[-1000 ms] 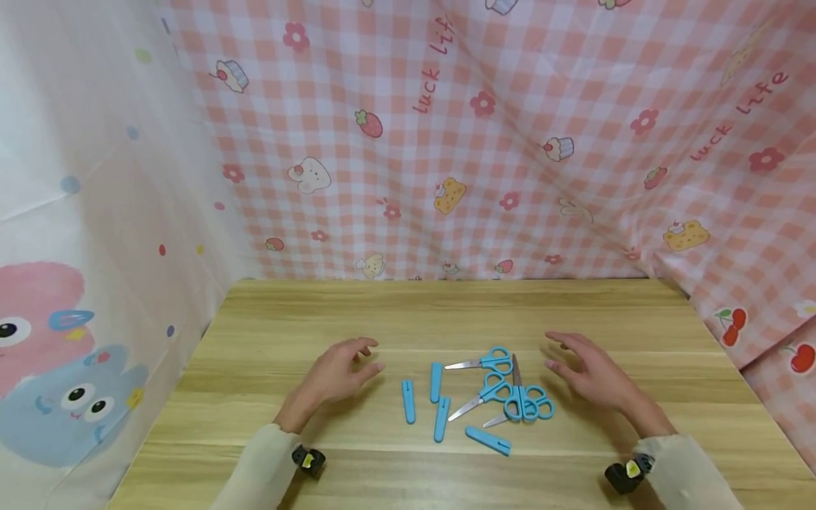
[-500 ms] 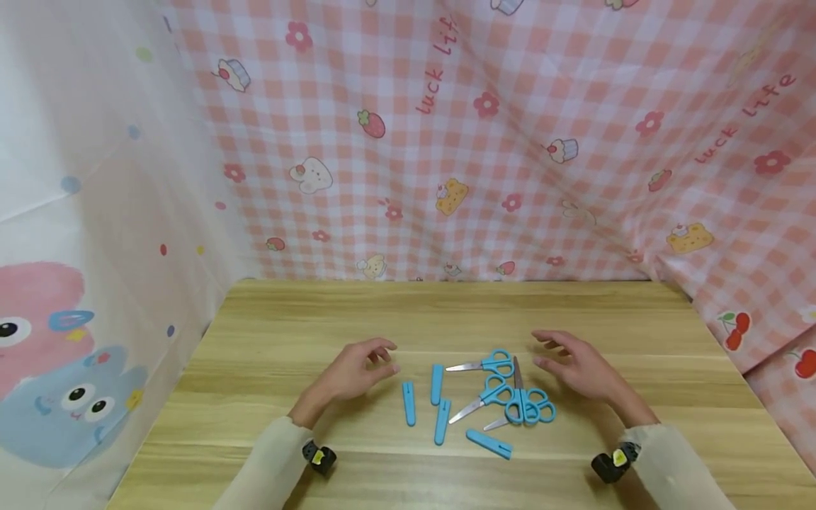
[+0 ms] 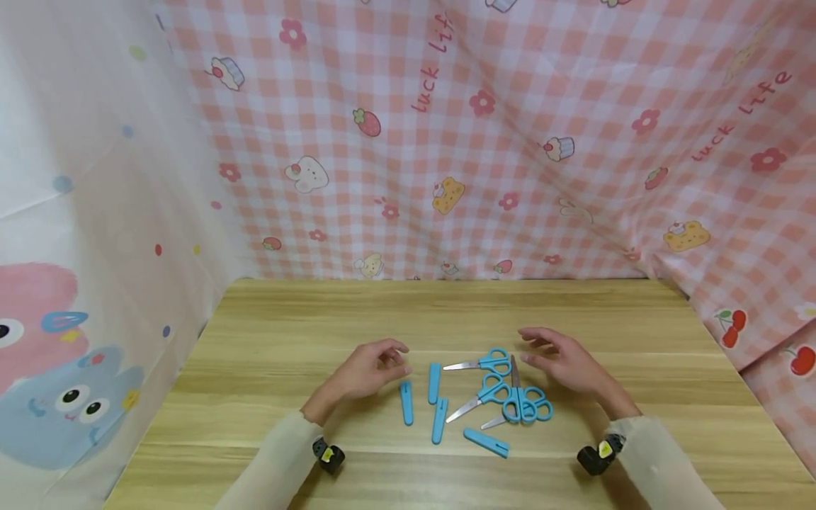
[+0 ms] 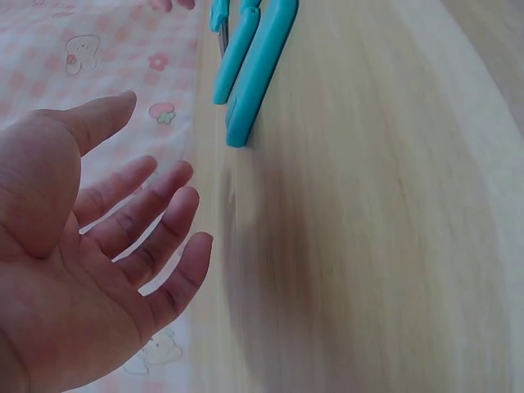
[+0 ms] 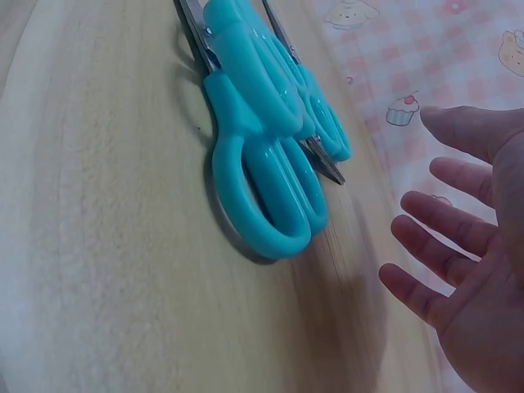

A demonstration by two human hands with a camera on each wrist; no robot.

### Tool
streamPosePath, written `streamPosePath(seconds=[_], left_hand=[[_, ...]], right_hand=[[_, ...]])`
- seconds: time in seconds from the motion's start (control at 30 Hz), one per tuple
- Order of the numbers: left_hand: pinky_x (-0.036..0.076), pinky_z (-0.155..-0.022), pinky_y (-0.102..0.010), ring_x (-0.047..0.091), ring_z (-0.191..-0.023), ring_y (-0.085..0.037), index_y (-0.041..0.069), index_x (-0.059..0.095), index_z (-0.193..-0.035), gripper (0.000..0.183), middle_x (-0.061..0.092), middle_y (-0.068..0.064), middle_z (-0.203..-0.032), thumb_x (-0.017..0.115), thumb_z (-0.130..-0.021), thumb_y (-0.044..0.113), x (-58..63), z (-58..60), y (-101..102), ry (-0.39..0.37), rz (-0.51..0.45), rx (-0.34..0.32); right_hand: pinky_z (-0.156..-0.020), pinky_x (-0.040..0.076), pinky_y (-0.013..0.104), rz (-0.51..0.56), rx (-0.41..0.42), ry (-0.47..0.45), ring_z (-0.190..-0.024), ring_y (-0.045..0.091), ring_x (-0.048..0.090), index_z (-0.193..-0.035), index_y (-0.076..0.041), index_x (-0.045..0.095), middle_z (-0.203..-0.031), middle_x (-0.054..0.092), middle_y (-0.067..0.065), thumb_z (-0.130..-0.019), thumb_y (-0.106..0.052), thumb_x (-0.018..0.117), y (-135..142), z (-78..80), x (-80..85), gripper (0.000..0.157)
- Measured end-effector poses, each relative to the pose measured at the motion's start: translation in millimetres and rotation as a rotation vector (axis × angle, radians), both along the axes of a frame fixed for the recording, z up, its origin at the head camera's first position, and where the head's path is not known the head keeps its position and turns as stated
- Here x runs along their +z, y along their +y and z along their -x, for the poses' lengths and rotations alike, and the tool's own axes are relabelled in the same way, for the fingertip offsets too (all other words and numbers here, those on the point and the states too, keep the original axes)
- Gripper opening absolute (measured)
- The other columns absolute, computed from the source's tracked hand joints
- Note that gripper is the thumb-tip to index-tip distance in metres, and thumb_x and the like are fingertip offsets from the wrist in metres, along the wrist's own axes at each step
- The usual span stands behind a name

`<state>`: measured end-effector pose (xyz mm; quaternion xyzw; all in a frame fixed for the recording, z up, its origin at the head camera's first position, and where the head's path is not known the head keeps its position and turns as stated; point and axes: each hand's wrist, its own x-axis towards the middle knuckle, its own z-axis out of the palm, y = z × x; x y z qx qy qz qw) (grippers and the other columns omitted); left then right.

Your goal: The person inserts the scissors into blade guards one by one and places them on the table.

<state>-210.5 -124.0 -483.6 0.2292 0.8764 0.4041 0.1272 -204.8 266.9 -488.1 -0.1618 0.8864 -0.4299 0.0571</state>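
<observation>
Across the wood-grained table (image 3: 357, 312) I see four scissors (image 3: 489, 393) bunched together, some overlapping, with glossy light-blue handles and metal blades, one darker than the rest. Four slim caps (image 3: 439, 421) in matching blue lie beside them, one near the left hand (image 3: 368, 370); the right hand (image 3: 566, 363) is near the scissors. Both hands are apart, fingers loosely bent.
</observation>
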Motion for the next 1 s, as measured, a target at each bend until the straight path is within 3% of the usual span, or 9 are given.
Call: streamPosePath(seconds=[0.37,0.73,1.0], left_hand=[[0.05,-0.085,-0.032,0.059,-0.095,-0.016,0.005,0.061,-0.123,0.032,0.066,-0.001,-0.103,0.067,-0.095,0.018,-2.5,1.7,14.0,-0.065,-0.066,-0.013],[0.05,-0.075,-0.027,0.059,-0.086,-0.015,0.007,0.061,-0.124,0.034,0.066,0.001,-0.098,0.07,-0.094,0.021,-7.0,0.0,29.8,-0.122,-0.061,-0.006],[0.049,-0.07,-0.026,0.058,-0.081,-0.014,0.007,0.06,-0.125,0.039,0.066,0.003,-0.095,0.074,-0.091,0.022,-9.7,-3.2,39.5,-0.158,-0.056,0.029]], right_hand=[[-0.098,0.046,0.054,0.036,0.01,-0.031,-0.117,0.034,0.056,-0.136,-0.002,0.055,-0.132,0.06,0.017,-0.095,-0.018,0.067,-8.8,6.9,-1.7,0.046],[-0.1,0.044,0.054,0.064,0.029,-0.077,-0.118,0.033,0.055,-0.136,-0.004,0.055,-0.132,0.061,0.015,-0.094,-0.021,0.069,-18.1,11.5,-2.5,0.047],[-0.098,0.043,0.047,0.091,0.064,-0.114,-0.117,0.033,0.055,-0.135,-0.003,0.055,-0.129,0.063,0.014,-0.094,-0.018,0.068,-24.4,14.7,-6.2,0.045]])
